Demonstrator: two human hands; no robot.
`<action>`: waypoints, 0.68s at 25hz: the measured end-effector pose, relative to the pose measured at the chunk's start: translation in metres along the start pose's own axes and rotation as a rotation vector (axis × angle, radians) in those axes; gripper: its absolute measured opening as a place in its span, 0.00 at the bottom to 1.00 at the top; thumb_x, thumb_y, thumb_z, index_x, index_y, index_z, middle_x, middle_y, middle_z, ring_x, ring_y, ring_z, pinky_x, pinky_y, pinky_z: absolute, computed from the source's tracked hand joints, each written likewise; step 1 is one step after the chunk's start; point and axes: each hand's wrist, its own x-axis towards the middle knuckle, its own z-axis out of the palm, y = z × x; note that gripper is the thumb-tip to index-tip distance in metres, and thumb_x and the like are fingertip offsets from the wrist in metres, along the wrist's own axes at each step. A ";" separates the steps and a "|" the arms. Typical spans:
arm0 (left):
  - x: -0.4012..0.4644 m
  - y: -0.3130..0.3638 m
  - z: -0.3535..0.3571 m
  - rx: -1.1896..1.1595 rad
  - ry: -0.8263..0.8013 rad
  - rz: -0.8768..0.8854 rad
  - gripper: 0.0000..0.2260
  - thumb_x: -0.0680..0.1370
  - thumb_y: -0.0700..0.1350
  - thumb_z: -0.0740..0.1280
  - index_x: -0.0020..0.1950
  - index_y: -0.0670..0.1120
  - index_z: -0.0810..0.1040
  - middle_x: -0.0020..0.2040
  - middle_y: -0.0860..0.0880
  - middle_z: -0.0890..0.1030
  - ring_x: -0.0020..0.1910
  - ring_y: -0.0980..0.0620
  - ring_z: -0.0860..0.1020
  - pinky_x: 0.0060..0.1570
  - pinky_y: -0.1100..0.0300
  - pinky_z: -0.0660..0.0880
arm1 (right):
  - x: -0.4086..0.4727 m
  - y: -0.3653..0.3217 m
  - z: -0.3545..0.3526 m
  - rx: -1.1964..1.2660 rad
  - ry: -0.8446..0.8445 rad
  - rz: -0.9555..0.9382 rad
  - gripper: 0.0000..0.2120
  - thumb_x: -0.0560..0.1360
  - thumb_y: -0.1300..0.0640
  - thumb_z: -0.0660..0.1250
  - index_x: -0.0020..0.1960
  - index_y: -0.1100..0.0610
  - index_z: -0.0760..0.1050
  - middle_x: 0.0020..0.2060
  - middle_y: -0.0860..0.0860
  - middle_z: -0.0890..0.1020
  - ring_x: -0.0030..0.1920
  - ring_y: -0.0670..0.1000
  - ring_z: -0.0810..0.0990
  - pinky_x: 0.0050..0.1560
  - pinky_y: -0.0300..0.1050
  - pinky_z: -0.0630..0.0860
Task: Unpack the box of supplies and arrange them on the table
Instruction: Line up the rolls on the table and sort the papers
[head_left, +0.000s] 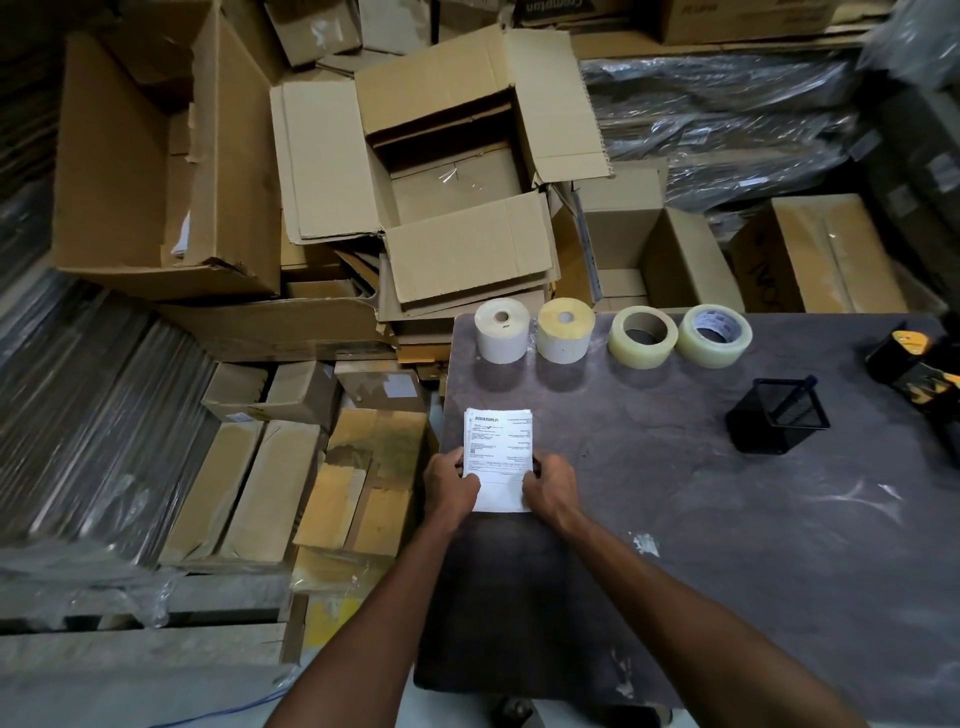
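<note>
Nearest, both hands hold a stack of printed papers (498, 457) by its lower half, the left hand (451, 486) curled round the left edge and the right hand (549, 488) round the right edge, so neither set of fingers is free. The stack lies at the near left part of the dark worktop (675, 493). To set it well, I would square its edges against the worktop, keep it clear of the left rim, and line it up under the row beyond. Farther on stand two label rolls (535, 330) and two tape rolls (680, 336), with a black mesh holder (776, 415) to the right. Beyond them the open cardboard box (452, 182) looks emptied.
</note>
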 end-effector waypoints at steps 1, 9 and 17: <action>-0.001 0.002 -0.001 -0.008 -0.003 -0.001 0.15 0.73 0.36 0.68 0.59 0.46 0.82 0.57 0.45 0.83 0.52 0.49 0.81 0.47 0.51 0.83 | 0.002 -0.001 -0.002 -0.007 -0.018 0.004 0.14 0.71 0.62 0.60 0.51 0.61 0.82 0.49 0.57 0.85 0.45 0.53 0.81 0.42 0.40 0.72; -0.015 0.006 -0.005 -0.054 0.024 -0.061 0.25 0.76 0.39 0.68 0.73 0.43 0.70 0.64 0.44 0.75 0.57 0.49 0.77 0.56 0.57 0.78 | -0.005 -0.003 -0.014 0.016 -0.041 -0.081 0.16 0.76 0.63 0.61 0.60 0.58 0.81 0.54 0.55 0.85 0.51 0.55 0.82 0.49 0.41 0.74; -0.050 0.014 -0.004 -0.141 0.151 0.054 0.13 0.77 0.37 0.66 0.59 0.46 0.81 0.54 0.46 0.79 0.47 0.55 0.78 0.34 0.73 0.72 | -0.032 0.010 -0.031 0.079 -0.035 -0.203 0.19 0.74 0.51 0.56 0.51 0.58 0.82 0.43 0.53 0.85 0.46 0.55 0.83 0.45 0.42 0.75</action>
